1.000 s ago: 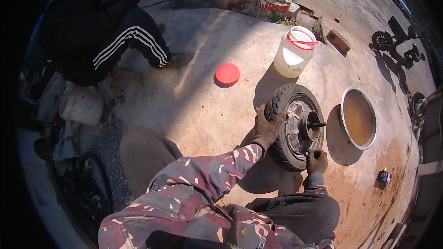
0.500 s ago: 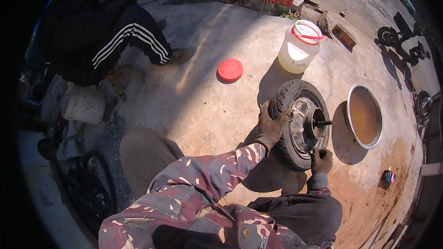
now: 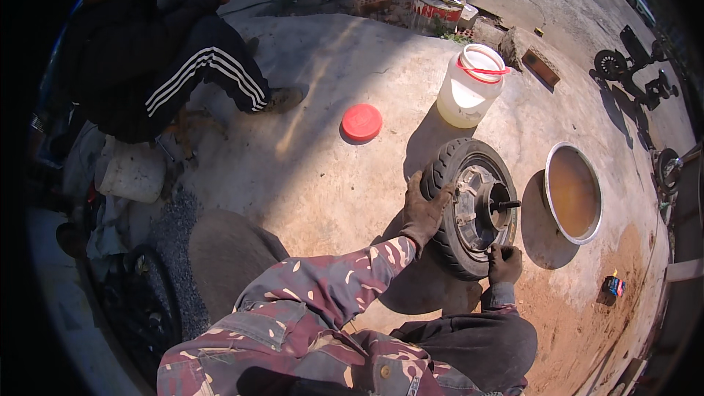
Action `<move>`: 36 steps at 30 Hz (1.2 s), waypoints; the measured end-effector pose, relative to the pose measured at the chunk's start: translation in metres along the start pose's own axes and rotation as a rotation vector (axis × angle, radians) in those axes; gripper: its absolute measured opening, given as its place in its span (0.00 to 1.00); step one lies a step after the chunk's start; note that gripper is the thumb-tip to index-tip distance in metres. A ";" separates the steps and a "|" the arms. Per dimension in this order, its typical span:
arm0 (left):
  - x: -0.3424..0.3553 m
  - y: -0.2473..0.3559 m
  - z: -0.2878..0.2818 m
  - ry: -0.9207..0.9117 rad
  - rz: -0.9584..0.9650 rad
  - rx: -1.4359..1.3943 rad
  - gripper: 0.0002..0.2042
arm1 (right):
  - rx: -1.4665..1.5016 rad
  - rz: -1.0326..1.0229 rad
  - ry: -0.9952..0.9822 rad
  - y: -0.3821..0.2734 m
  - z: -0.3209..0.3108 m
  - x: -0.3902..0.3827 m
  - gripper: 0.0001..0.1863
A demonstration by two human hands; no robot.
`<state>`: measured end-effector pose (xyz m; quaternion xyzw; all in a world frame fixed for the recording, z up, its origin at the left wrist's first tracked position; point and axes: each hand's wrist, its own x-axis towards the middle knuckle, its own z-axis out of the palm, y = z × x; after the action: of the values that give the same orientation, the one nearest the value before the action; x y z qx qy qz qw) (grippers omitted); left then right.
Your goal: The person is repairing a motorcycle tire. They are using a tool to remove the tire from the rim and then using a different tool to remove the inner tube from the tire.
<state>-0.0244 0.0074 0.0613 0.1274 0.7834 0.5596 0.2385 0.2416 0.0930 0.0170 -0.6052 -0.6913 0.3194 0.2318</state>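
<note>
A small wheel [image 3: 469, 207] with a black tyre and a metal hub stands on the concrete in front of me, its axle stub pointing right. My left hand [image 3: 425, 213], in a brown work glove, grips the tyre's left side, with the thumb toward the rim and the fingers over the tread. At the lower right edge of the wheel is my right hand [image 3: 504, 262], also gloved, its fingers pinched together by the rim. Whatever lies between those fingertips is too small or hidden to make out.
Beyond the wheel stands a plastic jug [image 3: 471, 88] of pale liquid, its red lid [image 3: 361, 123] lying to the left. A metal basin [image 3: 600, 209] of brownish liquid is at right, near a small blue-red box [image 3: 613, 286]. Another person [image 3: 198, 66] sits at upper left.
The whole view has shifted slightly, so things sit a little lower and further left. Both hands keep their places on the wheel, which stands as before.
</note>
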 end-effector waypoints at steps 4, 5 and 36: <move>-0.002 0.003 -0.001 0.006 0.013 0.015 0.49 | 0.075 0.040 0.002 0.006 0.004 -0.001 0.17; -0.002 0.004 -0.001 0.010 0.020 0.010 0.49 | 0.099 0.046 0.010 0.008 0.005 0.000 0.16; -0.036 0.234 -0.027 -0.621 0.561 0.277 0.51 | -0.010 0.012 0.054 0.016 0.008 -0.003 0.20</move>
<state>-0.0229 0.0486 0.2962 0.5281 0.6773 0.4277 0.2819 0.2476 0.0897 0.0005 -0.6190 -0.6826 0.3009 0.2454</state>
